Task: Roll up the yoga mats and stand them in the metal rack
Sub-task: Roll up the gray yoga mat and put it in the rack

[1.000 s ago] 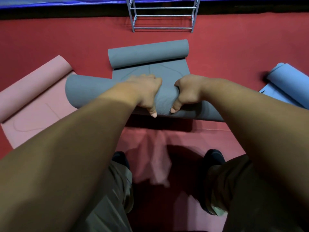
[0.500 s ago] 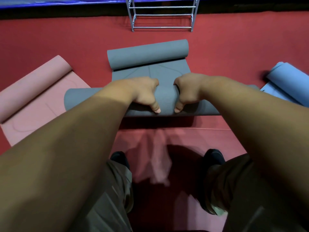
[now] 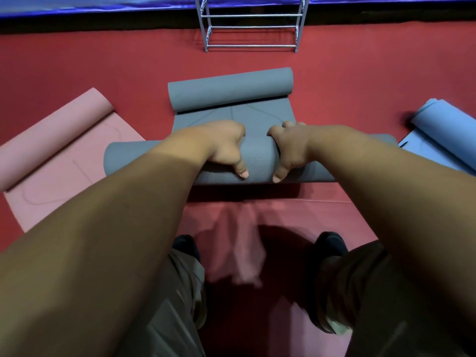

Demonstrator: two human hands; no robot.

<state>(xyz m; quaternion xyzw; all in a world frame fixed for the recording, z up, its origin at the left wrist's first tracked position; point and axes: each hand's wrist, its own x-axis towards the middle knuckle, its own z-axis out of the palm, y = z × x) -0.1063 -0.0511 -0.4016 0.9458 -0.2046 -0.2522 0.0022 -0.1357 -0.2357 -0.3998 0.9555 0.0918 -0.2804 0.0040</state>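
Left hand (image 3: 224,148) and right hand (image 3: 291,148): fingers curled round the grey mat (image 3: 260,161) roll, side by side mid-width. We judge the unheld ends may slacken, so the roll telescopes.

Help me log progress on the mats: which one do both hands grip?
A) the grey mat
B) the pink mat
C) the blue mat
A: the left hand and the right hand both curl over the near rolled end of the grey mat.

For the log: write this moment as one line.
phase: rolling | grey mat: part rolled | left hand: grips it | right hand: grips it | rack: no mats
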